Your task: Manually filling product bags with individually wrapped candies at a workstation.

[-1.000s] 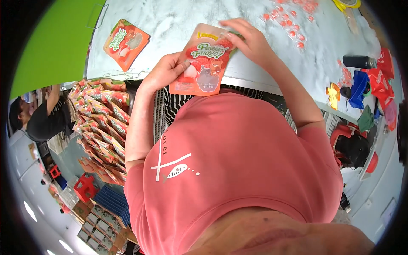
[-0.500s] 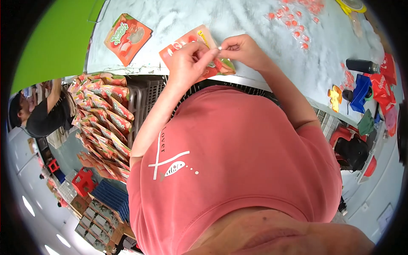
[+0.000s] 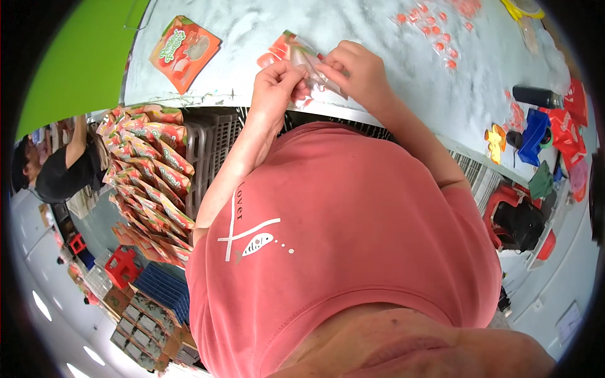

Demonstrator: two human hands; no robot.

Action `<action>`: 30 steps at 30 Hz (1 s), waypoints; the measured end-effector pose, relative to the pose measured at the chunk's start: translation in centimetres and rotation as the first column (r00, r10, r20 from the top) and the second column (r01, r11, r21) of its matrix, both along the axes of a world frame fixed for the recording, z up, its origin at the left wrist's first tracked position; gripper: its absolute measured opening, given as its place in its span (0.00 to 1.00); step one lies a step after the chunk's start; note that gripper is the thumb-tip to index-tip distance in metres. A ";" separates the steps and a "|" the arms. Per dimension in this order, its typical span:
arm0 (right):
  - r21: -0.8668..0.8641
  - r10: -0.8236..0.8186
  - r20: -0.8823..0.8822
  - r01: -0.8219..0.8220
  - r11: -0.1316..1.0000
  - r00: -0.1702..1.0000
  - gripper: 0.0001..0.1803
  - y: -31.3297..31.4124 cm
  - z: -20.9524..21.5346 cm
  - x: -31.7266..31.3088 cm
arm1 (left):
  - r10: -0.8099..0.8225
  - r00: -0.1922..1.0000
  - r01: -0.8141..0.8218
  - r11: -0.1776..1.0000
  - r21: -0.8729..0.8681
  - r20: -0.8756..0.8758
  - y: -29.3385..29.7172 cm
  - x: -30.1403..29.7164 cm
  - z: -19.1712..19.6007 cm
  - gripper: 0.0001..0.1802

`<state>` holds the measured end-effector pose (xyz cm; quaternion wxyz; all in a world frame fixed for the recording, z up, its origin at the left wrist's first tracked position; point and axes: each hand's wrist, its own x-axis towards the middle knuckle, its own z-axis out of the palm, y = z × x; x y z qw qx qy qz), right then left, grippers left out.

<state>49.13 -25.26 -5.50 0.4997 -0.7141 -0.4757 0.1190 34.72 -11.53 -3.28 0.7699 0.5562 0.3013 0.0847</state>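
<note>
Pouch (image 3: pixel 296 53) lay flat at the table's (image 3: pixel 378 63) near edge, lowered from where both hands had held it up a second before. Left hand (image 3: pixel 275 85) and right hand (image 3: pixel 356 72) pinched its near edge, fingers closed tight. Farther left, a second pouch (image 3: pixel 184 51) lay untouched.

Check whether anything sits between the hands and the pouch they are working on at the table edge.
Nothing visible does. The left hand and the right hand both pinch the orange pouch directly, over the pale table. The second pouch lies apart, to the left.
</note>
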 end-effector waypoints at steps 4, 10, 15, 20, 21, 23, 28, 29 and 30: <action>0.143 0.027 0.539 -0.123 0.982 0.842 0.13 0.2 0.8 -0.7 | -0.062 0.986 0.105 0.952 -0.288 0.156 0.0 0.7 0.9 0.05; 0.071 0.178 -0.411 -0.164 0.984 0.894 0.19 -0.5 2.2 -0.5 | -0.042 0.984 0.080 0.973 -0.218 0.174 -0.4 0.7 1.6 0.05; -0.014 0.019 0.192 -0.017 1.000 0.981 0.14 -1.1 1.7 0.0 | 0.012 0.993 0.009 0.985 -0.175 0.117 -0.9 1.4 1.1 0.05; 0.072 -0.084 0.301 0.066 0.995 0.950 0.18 -1.5 2.2 -0.8 | 0.049 0.979 0.009 0.959 -0.282 0.200 -0.7 1.3 0.5 0.04; 0.105 -0.087 0.255 0.061 0.993 0.963 0.16 -1.5 2.3 -1.1 | 0.048 0.979 0.010 0.960 -0.278 0.198 -0.9 1.5 0.8 0.04; 0.099 -0.061 0.165 0.045 0.994 0.984 0.16 -1.4 1.6 -0.7 | 0.036 0.981 0.019 0.961 -0.277 0.193 -1.4 1.7 1.3 0.04; 0.065 0.157 -0.439 -0.143 0.988 0.885 0.15 -0.6 2.0 -0.7 | -0.052 0.986 0.056 0.998 -0.015 0.157 -1.3 1.6 3.0 0.04; 0.074 0.183 -0.476 -0.168 0.983 0.860 0.14 -0.5 2.0 -0.9 | -0.074 0.990 0.075 0.997 -0.002 0.123 -0.8 1.3 3.2 0.04; 0.085 0.213 -0.511 -0.197 0.977 0.833 0.14 -0.3 2.0 -1.1 | -0.073 0.990 0.074 0.997 0.000 0.119 -0.9 1.1 3.2 0.04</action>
